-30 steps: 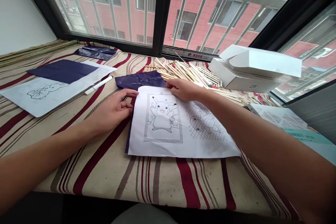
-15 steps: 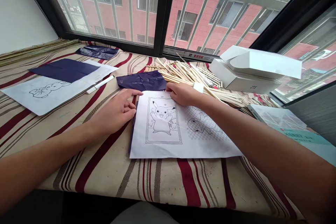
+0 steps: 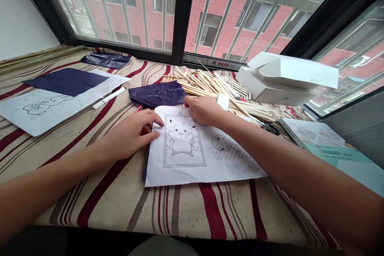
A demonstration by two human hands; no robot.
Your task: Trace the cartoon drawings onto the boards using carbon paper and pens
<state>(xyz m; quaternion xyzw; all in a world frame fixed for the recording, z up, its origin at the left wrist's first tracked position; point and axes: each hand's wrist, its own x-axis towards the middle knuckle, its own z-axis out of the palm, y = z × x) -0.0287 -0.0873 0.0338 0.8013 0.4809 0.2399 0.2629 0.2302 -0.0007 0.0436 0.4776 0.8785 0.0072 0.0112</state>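
A white sheet printed with two cartoon line drawings lies on the striped cloth in front of me. Under it is a dark blue carbon paper, of which only a strip shows along the sheet's left edge. My left hand pinches the sheet's upper left corner, index finger on top and thumb at the edge. My right hand is curled on the sheet's top edge. A red pen tip pokes out from behind my left hand.
A crumpled dark blue carbon paper lies just beyond the sheet. To the left are a white marker and another drawing sheet half covered by blue carbon paper. Wooden sticks, white boxes and books lie to the right.
Both hands have slid the drawing sheet toward me, off the crumpled carbon paper. My left index finger now lies over the sheet's corner.
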